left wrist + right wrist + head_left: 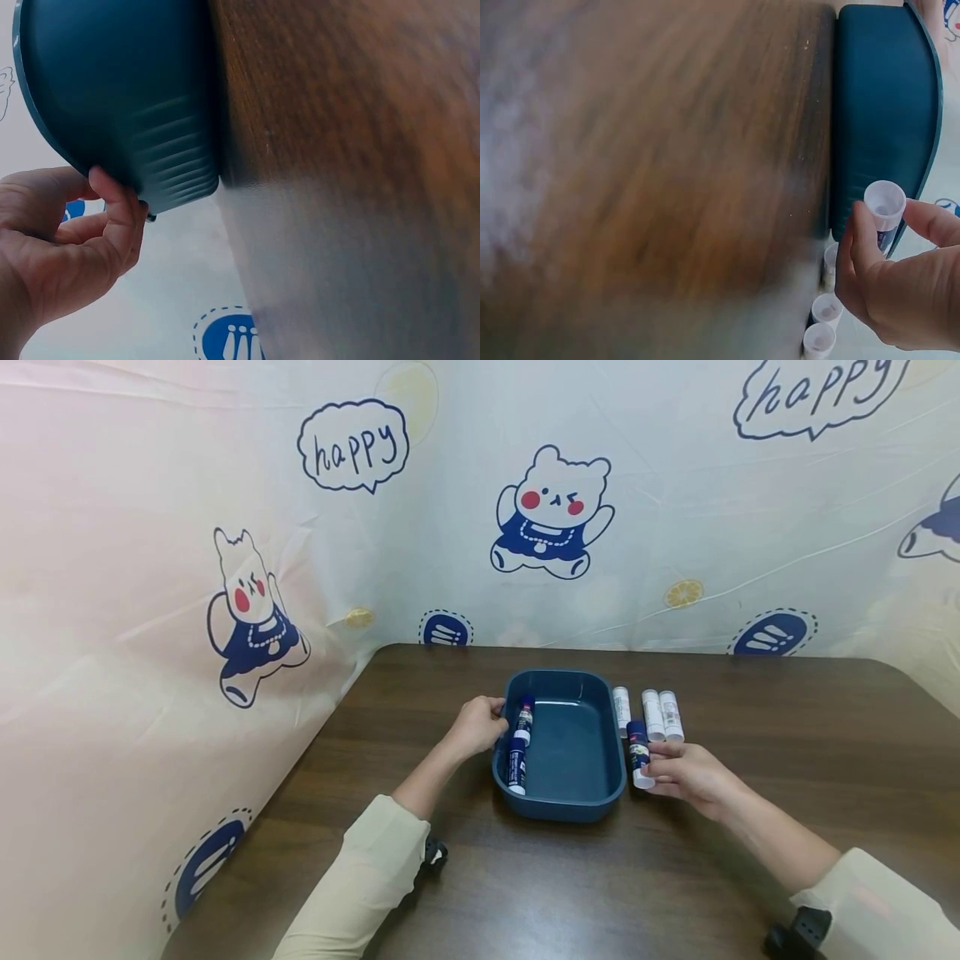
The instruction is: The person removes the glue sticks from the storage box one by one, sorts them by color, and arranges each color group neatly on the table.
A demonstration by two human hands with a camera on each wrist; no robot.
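A dark teal plastic basin stands on the table. My left hand pinches its left rim; the left wrist view shows thumb and fingers at the edge of the basin wall. Between thumb and fingers, my right hand grips a glue stick with a navy label, just outside the basin's right side. Its hollow white end faces the camera in the right wrist view. Inside the basin, two navy glue sticks lie end to end along the left wall.
Right of the basin lie three more glue sticks with white sides showing: one glue stick close against the wall, and a pair side by side. The brown wooden table ends at a printed curtain behind and at left.
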